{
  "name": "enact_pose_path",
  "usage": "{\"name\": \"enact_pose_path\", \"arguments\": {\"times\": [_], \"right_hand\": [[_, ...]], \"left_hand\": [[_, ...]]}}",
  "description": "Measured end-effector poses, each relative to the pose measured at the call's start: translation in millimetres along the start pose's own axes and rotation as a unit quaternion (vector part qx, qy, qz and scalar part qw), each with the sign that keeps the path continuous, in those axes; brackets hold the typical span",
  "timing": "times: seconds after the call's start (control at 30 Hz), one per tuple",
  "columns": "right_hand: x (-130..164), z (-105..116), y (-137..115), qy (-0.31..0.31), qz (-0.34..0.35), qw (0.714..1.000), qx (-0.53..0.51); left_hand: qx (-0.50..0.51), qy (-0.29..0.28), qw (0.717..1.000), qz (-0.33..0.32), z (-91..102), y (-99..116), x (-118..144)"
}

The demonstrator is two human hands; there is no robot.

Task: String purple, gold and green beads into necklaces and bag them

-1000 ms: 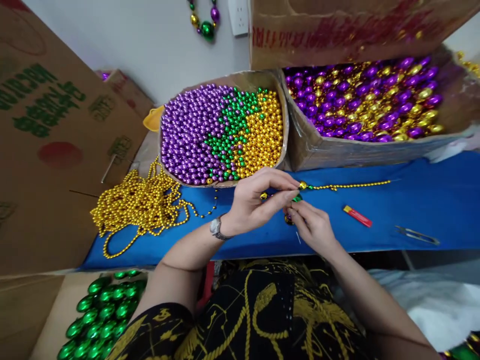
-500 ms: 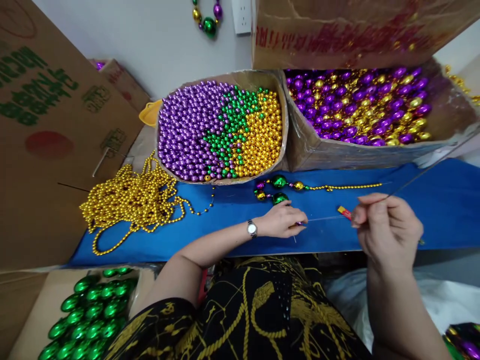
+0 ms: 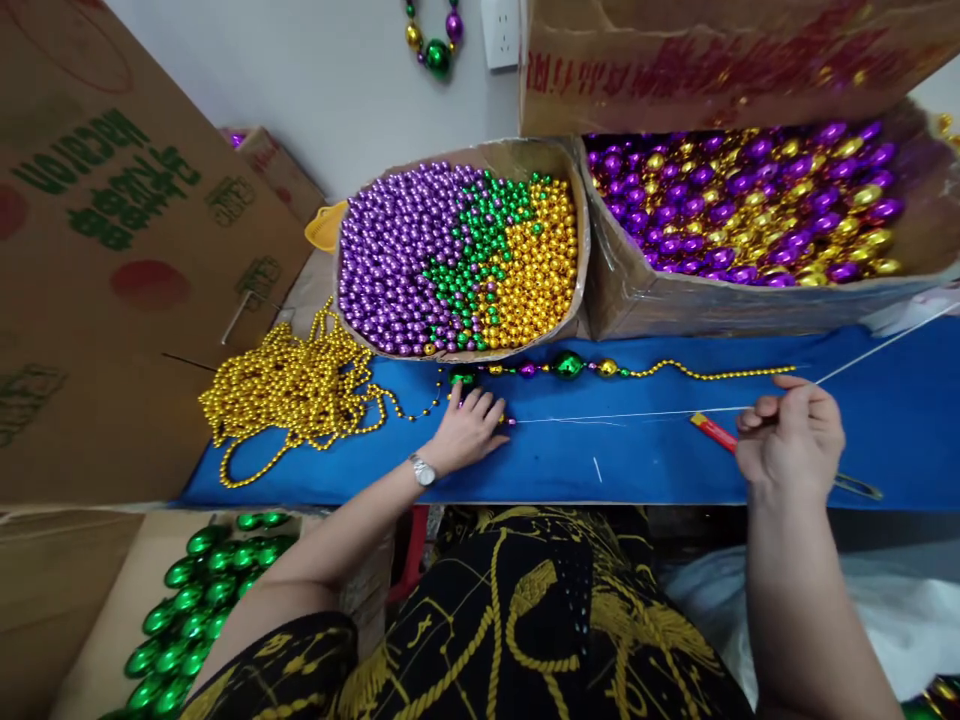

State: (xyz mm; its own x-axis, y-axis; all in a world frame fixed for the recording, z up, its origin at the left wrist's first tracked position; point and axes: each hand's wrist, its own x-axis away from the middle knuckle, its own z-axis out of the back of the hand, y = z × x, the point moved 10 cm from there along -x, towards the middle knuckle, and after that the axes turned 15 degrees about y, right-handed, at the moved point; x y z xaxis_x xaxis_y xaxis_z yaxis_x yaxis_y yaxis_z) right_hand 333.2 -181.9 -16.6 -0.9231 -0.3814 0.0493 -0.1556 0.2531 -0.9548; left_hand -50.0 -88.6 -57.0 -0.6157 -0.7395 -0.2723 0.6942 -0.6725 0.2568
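Two hands stretch one thin thread over a blue table between boxes of beads.

Two open boxes stand at the back: one box of small beads (image 3: 461, 160) in purple, green and gold, one box of large beads (image 3: 622, 295) in purple and gold; a third box, of green beads (image 3: 202, 600), sits low left. One heap of gold strands (image 3: 289, 395) lies left. The left hand (image 3: 469, 430) rests fingers half-spread, flat on the table (image 3: 600, 470), pressing the near end of the beaded strand (image 3: 566, 366), which lies just before the small-bead box. The right hand (image 3: 791, 435) curls narrow, pinching the thread (image 3: 630, 415) taut. One red lighter (image 3: 712, 432) lies beside it.
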Motion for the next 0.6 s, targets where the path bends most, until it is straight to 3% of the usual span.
{"name": "enact_pose_path", "arguments": {"times": [0.07, 0.13, 0.17, 0.23, 0.3, 0.33, 0.37, 0.43, 0.53, 0.6], "right_hand": [[9, -7, 1, -0.023, 0.011, 1.000, -0.002], [19, -14, 1, -0.039, 0.028, 0.999, -0.007], [24, -17, 1, -0.045, 0.036, 0.998, -0.005], [31, -23, 4, -0.056, 0.042, 0.998, 0.005], [37, -29, 9, -0.065, 0.039, 0.997, 0.011], [40, -32, 13, -0.072, 0.035, 0.997, 0.012], [43, -35, 16, -0.077, 0.033, 0.996, 0.012], [49, -40, 24, -0.090, 0.025, 0.996, 0.015], [58, -47, 36, -0.118, 0.003, 0.993, 0.021], [64, -48, 40, -0.129, -0.002, 0.991, 0.020]], "left_hand": [[-0.012, 0.034, 0.999, 0.034, 30.2, -26, 25], [-0.063, 0.104, 0.979, 0.161, 73.1, -78, 70], [-0.115, 0.157, 0.947, 0.254, 100.6, -111, 106], [-0.211, 0.223, 0.847, 0.434, 147.3, -165, 198], [-0.241, 0.208, 0.761, 0.565, 165.3, -197, 287], [-0.208, 0.182, 0.747, 0.605, 160.4, -206, 321], [-0.136, 0.163, 0.753, 0.623, 148.2, -211, 344], [-0.028, 0.187, 0.730, 0.657, 130.1, -207, 377], [0.014, 0.188, 0.686, 0.702, 104.4, -189, 394], [0.012, 0.110, 0.697, 0.708, 82.4, -175, 390]]}}
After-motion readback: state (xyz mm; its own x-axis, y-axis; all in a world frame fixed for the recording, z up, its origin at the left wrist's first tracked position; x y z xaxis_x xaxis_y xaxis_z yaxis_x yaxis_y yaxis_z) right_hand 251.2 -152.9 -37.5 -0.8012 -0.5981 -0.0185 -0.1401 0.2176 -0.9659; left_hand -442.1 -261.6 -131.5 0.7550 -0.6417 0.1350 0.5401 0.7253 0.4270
